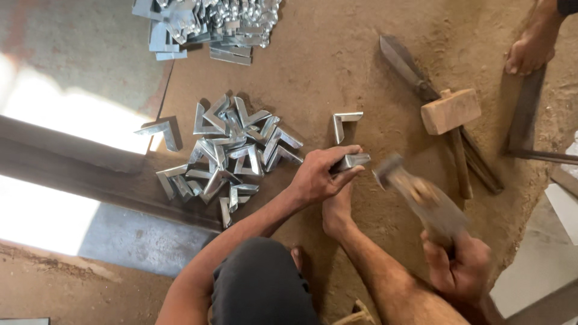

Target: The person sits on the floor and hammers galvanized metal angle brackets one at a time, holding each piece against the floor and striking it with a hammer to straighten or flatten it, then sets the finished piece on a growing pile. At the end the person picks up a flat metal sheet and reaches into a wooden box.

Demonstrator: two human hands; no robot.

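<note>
Bracket (350, 160) in left grip (319, 176), hammer (415, 195) just beside, right.

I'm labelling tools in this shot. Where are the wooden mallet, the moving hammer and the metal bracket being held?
wooden mallet (450, 111): head view, on its block head.
hammer (390, 167): head view, on its blurred head.
metal bracket (351, 160): head view, on the end past the left hand (318, 177).

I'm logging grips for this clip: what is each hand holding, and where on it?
The left hand pinches a bent metal corner piece at its near end; the right hand grips a hammer by the handle's lower end.
</note>
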